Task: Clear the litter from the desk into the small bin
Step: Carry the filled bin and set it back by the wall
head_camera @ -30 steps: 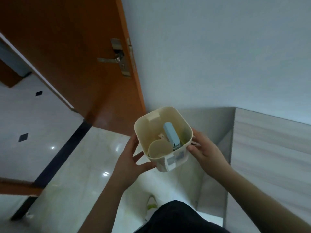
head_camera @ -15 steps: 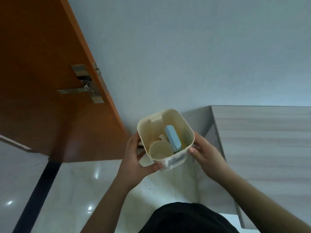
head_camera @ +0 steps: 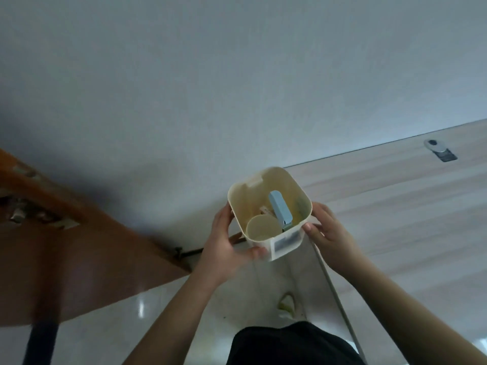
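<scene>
I held the small bin point(head_camera: 270, 210) upright in both grips, left hand point(head_camera: 224, 246) curled round its near side, right hand point(head_camera: 328, 241) cupping the far side, just left of the desk point(head_camera: 395, 206) edge. Best practice: keep it level so the paper cup point(head_camera: 263, 229) and blue stapler point(head_camera: 280, 213) inside stay put.

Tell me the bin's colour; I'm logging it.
Cream, in the head view: bin.

A plain pale grey wall point(head_camera: 237, 75) fills the upper half. At nine o'clock an orange-brown wooden door point(head_camera: 79, 259) stands blurred. A light wood-grain bench point(head_camera: 408, 206) runs from three o'clock, with a small metal fitting point(head_camera: 438, 150) near its far edge. Glossy pale floor tiles point(head_camera: 147, 325) at six o'clock reflect light.
</scene>
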Demonstrator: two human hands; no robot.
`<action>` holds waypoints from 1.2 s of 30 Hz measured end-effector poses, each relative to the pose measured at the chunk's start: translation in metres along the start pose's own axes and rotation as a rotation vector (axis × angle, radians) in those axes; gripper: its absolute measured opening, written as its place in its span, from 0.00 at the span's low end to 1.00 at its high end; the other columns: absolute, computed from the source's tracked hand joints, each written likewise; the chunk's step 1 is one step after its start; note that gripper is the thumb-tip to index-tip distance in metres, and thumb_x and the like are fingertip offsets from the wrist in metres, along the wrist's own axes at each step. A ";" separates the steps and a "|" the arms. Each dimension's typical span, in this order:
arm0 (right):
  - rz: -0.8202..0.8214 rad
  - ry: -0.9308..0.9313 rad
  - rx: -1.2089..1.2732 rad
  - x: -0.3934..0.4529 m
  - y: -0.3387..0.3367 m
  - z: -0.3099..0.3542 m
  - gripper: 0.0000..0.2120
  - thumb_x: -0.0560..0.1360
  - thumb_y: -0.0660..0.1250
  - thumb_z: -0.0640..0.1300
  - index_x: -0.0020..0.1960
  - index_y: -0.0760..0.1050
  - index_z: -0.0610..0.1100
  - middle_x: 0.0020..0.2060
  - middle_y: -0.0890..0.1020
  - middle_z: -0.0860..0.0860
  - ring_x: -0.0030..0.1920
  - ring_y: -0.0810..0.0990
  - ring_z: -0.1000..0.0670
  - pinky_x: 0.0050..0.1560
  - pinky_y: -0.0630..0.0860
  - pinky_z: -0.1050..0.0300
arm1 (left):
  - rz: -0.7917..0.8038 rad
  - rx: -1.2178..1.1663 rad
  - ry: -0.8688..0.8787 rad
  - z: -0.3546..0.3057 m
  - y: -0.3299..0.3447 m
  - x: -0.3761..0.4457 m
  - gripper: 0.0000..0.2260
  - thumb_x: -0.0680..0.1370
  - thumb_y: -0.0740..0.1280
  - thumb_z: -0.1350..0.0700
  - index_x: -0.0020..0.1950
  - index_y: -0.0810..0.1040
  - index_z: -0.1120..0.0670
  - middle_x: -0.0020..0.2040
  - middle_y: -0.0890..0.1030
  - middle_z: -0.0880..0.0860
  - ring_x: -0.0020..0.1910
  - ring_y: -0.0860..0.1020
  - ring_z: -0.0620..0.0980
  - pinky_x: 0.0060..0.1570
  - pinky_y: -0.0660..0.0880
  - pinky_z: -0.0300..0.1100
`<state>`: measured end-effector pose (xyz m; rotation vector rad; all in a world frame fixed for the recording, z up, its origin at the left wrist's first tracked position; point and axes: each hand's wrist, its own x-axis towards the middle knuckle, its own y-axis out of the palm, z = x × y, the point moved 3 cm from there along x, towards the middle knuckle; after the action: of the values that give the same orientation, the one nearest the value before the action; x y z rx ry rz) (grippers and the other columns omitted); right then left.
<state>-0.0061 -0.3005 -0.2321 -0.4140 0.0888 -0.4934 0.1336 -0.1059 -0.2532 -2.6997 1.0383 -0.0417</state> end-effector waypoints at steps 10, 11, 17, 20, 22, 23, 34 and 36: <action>-0.022 0.124 -0.079 0.066 -0.079 -0.062 0.21 0.78 0.65 0.45 0.66 0.68 0.64 0.59 0.74 0.65 0.58 0.75 0.66 0.52 0.73 0.74 | 0.184 0.205 -0.037 -0.020 0.068 0.119 0.53 0.58 0.81 0.39 0.76 0.57 0.42 0.73 0.68 0.41 0.69 0.68 0.38 0.63 0.71 0.39; -0.019 0.138 -0.078 0.072 -0.086 -0.065 0.22 0.78 0.66 0.45 0.67 0.68 0.63 0.60 0.75 0.64 0.59 0.75 0.65 0.53 0.74 0.72 | 0.194 0.211 -0.042 -0.020 0.075 0.127 0.53 0.58 0.82 0.40 0.76 0.57 0.42 0.72 0.68 0.41 0.68 0.69 0.39 0.63 0.72 0.41; -0.015 0.249 -0.131 0.093 -0.107 -0.083 0.22 0.76 0.67 0.48 0.69 0.69 0.61 0.58 0.77 0.63 0.53 0.76 0.64 0.46 0.72 0.77 | 0.267 0.214 -0.122 -0.004 0.098 0.164 0.55 0.57 0.82 0.40 0.77 0.56 0.42 0.73 0.69 0.43 0.69 0.70 0.47 0.66 0.71 0.51; -0.033 0.304 -0.132 0.099 -0.107 -0.095 0.23 0.76 0.67 0.49 0.70 0.69 0.59 0.61 0.78 0.60 0.58 0.77 0.59 0.56 0.75 0.64 | 0.320 0.224 -0.099 0.001 0.107 0.183 0.54 0.58 0.83 0.42 0.77 0.56 0.42 0.71 0.70 0.42 0.68 0.69 0.43 0.66 0.70 0.47; -0.056 0.346 -0.135 0.104 -0.104 -0.102 0.24 0.76 0.67 0.50 0.71 0.68 0.58 0.62 0.77 0.59 0.60 0.76 0.58 0.59 0.76 0.58 | 0.363 0.218 -0.080 0.005 0.111 0.198 0.52 0.58 0.83 0.43 0.76 0.58 0.42 0.71 0.70 0.43 0.68 0.69 0.42 0.66 0.70 0.47; -0.063 0.363 -0.136 0.107 -0.103 -0.104 0.24 0.76 0.67 0.50 0.71 0.67 0.59 0.63 0.77 0.60 0.60 0.76 0.58 0.60 0.76 0.57 | 0.381 0.209 -0.079 0.007 0.112 0.205 0.52 0.58 0.83 0.44 0.76 0.58 0.42 0.71 0.71 0.44 0.68 0.70 0.42 0.66 0.70 0.47; -0.164 0.536 -0.083 0.145 -0.081 -0.114 0.25 0.76 0.69 0.44 0.68 0.68 0.63 0.62 0.76 0.64 0.61 0.76 0.59 0.62 0.77 0.50 | 0.556 0.255 -0.060 0.032 0.112 0.274 0.47 0.57 0.81 0.38 0.67 0.56 0.27 0.56 0.72 0.22 0.57 0.72 0.26 0.42 0.70 0.21; -0.230 0.558 -0.037 0.146 -0.081 -0.116 0.28 0.75 0.70 0.42 0.67 0.68 0.66 0.61 0.78 0.62 0.62 0.75 0.60 0.62 0.77 0.52 | 0.565 0.294 -0.031 0.031 0.114 0.281 0.49 0.55 0.80 0.36 0.70 0.58 0.33 0.55 0.72 0.27 0.55 0.73 0.30 0.44 0.67 0.23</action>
<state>0.0651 -0.4770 -0.3032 -0.3141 0.5950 -0.8257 0.2719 -0.3671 -0.3285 -2.0651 1.6015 -0.0439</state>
